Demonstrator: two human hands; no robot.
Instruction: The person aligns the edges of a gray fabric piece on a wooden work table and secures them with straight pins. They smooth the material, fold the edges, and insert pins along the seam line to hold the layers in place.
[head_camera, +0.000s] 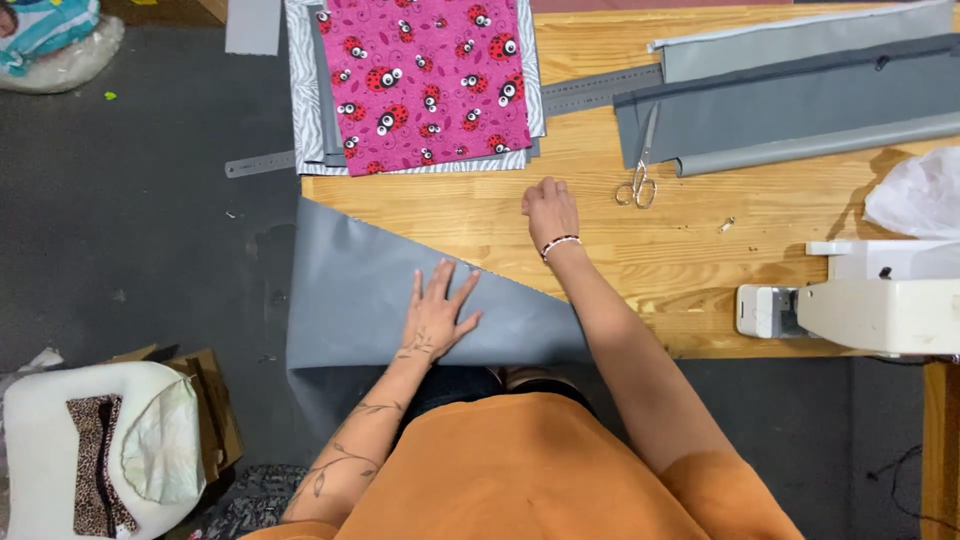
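On the wooden table (680, 250), the left hand (436, 315) lies flat with fingers spread, pinning the folded grey triangular fabric sheet (350, 290) at the near edge, while the right hand (549, 210), open and holding nothing, rests beyond its slanted fold near the silver scissors (640, 170).

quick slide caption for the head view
Left hand flat on grey fabric, right hand on wooden table near scissors.

The left hand (437, 312) lies flat on grey fabric (350, 290) while the right hand (549, 210) rests on the wooden table (680, 250) near scissors (640, 165).
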